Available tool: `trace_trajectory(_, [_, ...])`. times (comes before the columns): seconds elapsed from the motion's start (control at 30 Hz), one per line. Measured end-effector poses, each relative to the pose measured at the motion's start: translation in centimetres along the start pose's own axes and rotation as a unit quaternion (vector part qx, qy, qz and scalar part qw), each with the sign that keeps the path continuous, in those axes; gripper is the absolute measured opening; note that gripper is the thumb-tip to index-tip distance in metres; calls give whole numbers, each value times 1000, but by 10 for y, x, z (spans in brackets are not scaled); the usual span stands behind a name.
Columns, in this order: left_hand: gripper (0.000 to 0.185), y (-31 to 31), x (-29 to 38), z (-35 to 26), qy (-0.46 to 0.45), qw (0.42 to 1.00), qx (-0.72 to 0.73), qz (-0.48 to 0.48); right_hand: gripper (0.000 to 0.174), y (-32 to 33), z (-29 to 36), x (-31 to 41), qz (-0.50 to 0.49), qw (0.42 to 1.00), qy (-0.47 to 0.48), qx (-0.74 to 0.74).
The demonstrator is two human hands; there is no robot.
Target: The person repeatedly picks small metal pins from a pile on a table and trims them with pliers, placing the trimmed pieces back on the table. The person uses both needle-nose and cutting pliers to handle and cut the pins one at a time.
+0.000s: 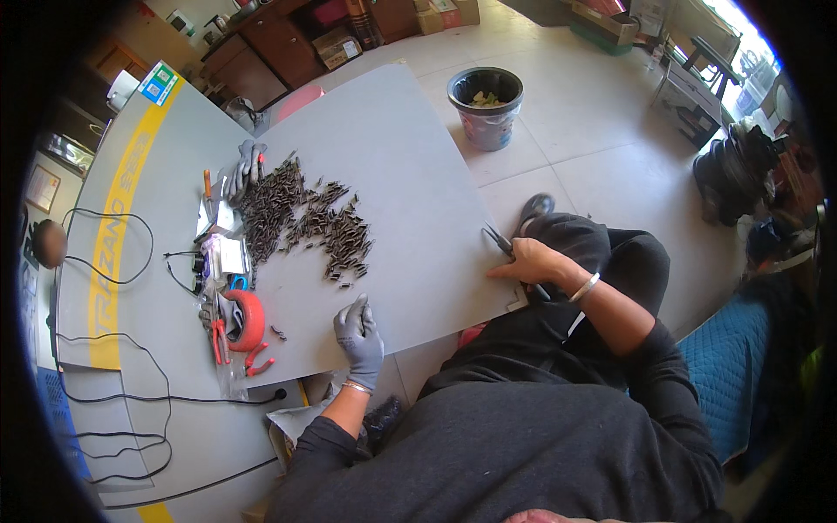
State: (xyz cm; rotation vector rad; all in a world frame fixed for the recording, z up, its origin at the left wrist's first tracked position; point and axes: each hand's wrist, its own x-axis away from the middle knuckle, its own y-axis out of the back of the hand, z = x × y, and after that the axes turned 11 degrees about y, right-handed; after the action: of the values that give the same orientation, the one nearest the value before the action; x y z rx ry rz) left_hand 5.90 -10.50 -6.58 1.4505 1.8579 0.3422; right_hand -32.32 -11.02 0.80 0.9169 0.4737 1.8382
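My right hand [533,261], bare and with a bangle at the wrist, grips dark long-nose pliers [499,239] by the table's right edge. The jaws point away from me, and a handle shows below the palm. My left hand [359,333] wears a grey work glove and rests low over the grey tabletop [418,196]. Its fingers are curled in; whether they hide something small I cannot tell. Just beyond it spreads a large pile of short dark cylindrical pieces [271,202], with a looser cluster [346,242] reaching toward the glove.
Left of the pile lie grey gloves [245,170], a red tape roll [245,320], red-handled pliers [258,359] and an orange-handled tool [208,186]. Black cables [163,392] cross the counter with the yellow stripe [124,176]. A lined waste bin [485,108] stands on the floor beyond the table.
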Motion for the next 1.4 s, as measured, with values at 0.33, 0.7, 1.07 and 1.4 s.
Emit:
trace_trajectory(0.33, [26, 0, 1, -6, 0, 999, -32, -18, 79, -19, -14, 0, -76, 997, 17, 8])
trace_trajectory(0.7, [24, -1, 3, -9, 1, 998, -41, -48, 58, -41, -26, 0, -187, 974, 5, -125])
trace_trajectory(1.07, [29, -20, -15, -86, 276, 835, 473, 51, 54, -21, 41, 78, -207, 847, 175, -458])
trace_trajectory(1.4, [28, -36, -7, -189, 272, 812, 479, 191, 45, -33, 68, 92, 91, 645, 171, -739])
